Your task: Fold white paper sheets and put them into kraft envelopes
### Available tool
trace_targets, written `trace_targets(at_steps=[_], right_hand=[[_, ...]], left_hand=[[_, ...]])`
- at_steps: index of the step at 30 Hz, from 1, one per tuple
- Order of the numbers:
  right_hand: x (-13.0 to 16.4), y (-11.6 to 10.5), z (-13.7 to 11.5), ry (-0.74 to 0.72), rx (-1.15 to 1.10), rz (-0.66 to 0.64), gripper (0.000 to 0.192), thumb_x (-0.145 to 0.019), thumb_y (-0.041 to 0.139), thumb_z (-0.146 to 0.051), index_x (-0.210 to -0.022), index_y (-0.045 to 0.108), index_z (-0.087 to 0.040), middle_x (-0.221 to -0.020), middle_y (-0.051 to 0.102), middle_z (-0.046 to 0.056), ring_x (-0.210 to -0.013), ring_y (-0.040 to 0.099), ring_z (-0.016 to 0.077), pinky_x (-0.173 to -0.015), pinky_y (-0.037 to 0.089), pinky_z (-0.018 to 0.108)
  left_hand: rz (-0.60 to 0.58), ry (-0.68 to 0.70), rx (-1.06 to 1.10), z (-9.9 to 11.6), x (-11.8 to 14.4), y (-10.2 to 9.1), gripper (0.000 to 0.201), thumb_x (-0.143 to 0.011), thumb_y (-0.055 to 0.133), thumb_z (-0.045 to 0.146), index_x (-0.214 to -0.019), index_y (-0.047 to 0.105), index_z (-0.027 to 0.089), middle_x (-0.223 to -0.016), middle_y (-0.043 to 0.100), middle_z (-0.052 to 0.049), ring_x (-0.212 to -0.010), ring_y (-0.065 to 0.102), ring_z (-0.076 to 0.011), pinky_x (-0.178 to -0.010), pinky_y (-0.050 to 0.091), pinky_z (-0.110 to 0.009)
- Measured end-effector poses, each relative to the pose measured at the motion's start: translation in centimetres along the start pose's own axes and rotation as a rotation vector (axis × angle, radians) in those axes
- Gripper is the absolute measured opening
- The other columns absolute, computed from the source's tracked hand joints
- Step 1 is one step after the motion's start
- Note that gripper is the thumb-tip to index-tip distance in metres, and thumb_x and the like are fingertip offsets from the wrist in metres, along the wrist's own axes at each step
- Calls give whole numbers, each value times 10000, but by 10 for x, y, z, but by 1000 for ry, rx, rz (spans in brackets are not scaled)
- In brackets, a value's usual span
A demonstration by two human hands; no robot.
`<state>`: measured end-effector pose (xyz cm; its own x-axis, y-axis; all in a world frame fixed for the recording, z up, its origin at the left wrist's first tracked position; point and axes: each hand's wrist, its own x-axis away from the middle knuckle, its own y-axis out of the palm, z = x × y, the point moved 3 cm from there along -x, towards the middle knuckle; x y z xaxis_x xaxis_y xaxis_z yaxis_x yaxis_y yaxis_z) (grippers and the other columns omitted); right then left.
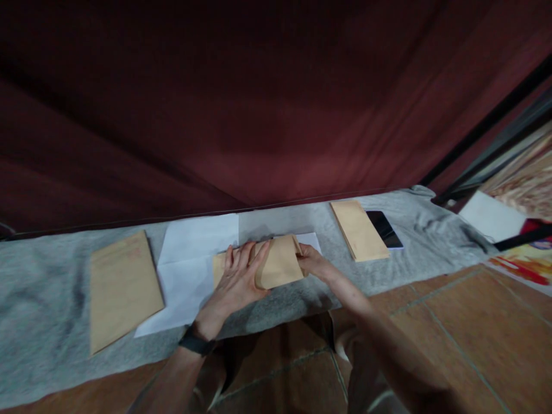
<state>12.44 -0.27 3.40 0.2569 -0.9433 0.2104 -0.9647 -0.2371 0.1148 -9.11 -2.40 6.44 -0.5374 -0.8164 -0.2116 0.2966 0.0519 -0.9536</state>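
Note:
A brown paper envelope [279,264] lies folded over on the grey cloth in front of me, its right part bent up. My left hand [242,276] rests flat on its left part with fingers spread, the thumb by the lower edge of the fold. At the right end, my right hand [311,260] grips the envelope; its fingertips are partly hidden by the paper. Under the envelope and to the left lies a creased white sheet of paper [185,287]. Another white paper edge [311,240] shows behind the right end.
A large brown envelope [123,287] lies at the left on the grey cloth [47,299]. To the right, a narrower brown envelope [360,230] partly covers a dark phone [383,229]. A dark red curtain [259,115] hangs behind. Tiled floor [474,328] runs along the front.

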Motion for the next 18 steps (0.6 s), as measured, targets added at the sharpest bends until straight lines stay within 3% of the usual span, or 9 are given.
trace_targets(at_steps=[5,7,10,14,18], right_hand=[[4,-21,-17,-267,212,417,217,-760,698,-353,-950,696,-250,-873,706,6,-795,627,188,-784,511,310],[9,-25,-23,-322,251,451,204,-831,642,-363,-990,709,-253,-884,708,21,-784,625,190,-791,513,317],[12,-22,-23,-293,237,349,222,-876,598,-379,-1009,731,-262,-885,722,21,-782,642,197,-770,520,320],[11,-16,-16,-232,219,280,189,-829,651,-359,-964,761,-285,-1003,759,13,-965,670,221,-885,514,336],[16,-9,-15,35,-102,-17,192,-756,729,-382,-884,748,-241,-882,760,31,-890,710,234,-801,552,355]], left_hand=[[71,-46,-26,-6,-2,5,1117,-711,773,449,-1634,185,226,-1544,404,-201,-1419,391,-412,-1228,125,-664],[91,-67,-36,-7,-4,7,1098,-717,767,453,-1628,203,213,-1547,398,-213,-1420,384,-423,-1218,128,-678],[104,-73,-51,-5,-6,9,1084,-726,765,441,-1625,207,204,-1554,389,-230,-1441,357,-434,-1211,128,-688],[105,-64,-80,-1,-6,11,1088,-733,771,416,-1631,192,212,-1558,387,-227,-1465,333,-429,-1218,133,-673],[97,-4,-88,3,-5,9,1062,-749,770,404,-1632,211,216,-1568,374,-228,-1476,330,-424,-1228,127,-660]])
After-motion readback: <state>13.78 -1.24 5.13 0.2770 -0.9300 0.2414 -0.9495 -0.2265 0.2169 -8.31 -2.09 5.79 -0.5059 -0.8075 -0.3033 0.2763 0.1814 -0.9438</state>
